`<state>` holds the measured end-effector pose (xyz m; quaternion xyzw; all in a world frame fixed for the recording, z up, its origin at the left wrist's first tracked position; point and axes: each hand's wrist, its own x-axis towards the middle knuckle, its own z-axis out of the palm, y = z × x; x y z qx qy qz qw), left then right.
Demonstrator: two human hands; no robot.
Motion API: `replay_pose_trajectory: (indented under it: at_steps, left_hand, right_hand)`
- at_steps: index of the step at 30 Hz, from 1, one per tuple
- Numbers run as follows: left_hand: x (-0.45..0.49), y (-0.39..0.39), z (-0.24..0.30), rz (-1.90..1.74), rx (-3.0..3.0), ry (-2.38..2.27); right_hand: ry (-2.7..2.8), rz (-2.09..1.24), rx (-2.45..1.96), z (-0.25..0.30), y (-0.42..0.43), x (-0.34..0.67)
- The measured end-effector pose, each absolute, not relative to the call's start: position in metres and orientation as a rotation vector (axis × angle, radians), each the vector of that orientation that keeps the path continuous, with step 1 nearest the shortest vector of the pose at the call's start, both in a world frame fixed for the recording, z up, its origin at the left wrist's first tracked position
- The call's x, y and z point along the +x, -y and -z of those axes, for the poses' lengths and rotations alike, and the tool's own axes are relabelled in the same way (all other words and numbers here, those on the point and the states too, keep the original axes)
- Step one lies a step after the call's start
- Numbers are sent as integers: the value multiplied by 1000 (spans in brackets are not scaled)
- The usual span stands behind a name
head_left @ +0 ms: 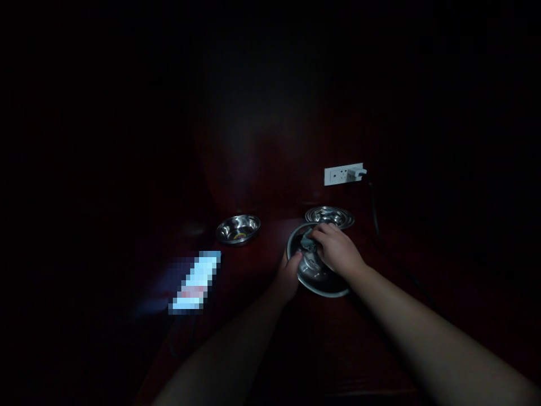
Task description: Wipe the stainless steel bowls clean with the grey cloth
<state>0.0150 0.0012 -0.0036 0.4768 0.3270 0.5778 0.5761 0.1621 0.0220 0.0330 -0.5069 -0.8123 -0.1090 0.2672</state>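
Note:
In a very dark room, my left hand (288, 277) grips the near left rim of a steel bowl (315, 276) that is tilted toward me. My right hand (338, 248) is closed on a small grey cloth (306, 241) pressed inside that bowl. A second steel bowl (329, 216) sits just behind it, partly hidden by my right hand. A third steel bowl (238, 228) stands apart to the left on the dark red table (262, 265).
A lit phone screen (195, 282) lies to the left of my left forearm. A white wall socket (343, 174) with a plug and a black cable (374, 208) is on the wall behind the bowls. Everything else is in darkness.

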Motion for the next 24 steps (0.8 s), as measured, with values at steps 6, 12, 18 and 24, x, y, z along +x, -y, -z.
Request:
replay_pose_trajectory:
  at_steps: [6,12,18,24]
  left_hand:
    - [12,-5,6,-1423,1086,-861]
    - [13,-11,9,-1518,1184,-840]
    - [12,-12,9,-1563,1210,-921]
    - [10,-10,4,-1608,1164,-939]
  right_hand:
    - [2201,341,-1474,-34,-23,166]
    - [2204,331,-1546,-34,-24,169]
    - [2240,218,-1574,-27,-26,166]
    - [2308,53,-1548,-26,-16,159]
